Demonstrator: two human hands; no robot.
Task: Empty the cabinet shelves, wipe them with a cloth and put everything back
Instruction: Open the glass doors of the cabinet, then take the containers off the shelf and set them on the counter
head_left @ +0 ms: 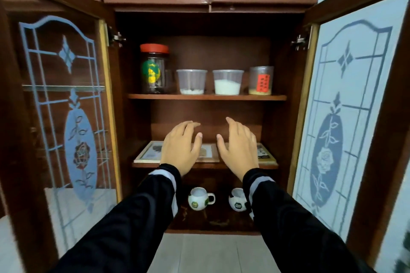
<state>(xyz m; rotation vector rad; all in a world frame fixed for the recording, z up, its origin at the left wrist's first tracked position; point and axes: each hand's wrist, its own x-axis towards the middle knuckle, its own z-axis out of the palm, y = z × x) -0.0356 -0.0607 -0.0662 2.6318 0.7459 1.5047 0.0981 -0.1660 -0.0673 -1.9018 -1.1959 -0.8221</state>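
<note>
left hand: I see it empty, fingers loosely spread, in front of the middle shelf
right hand: empty too, fingers relaxed, same place
picture frames: flat on middle shelf, long axis left-right
jar: upright, one level above middle shelf
tubs: upright, same level
mugs: below middle shelf, left mug's handle points right

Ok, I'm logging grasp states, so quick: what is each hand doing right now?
Left hand: open, fingers relaxed, holding nothing.
Right hand: open, fingers relaxed, holding nothing.
</note>
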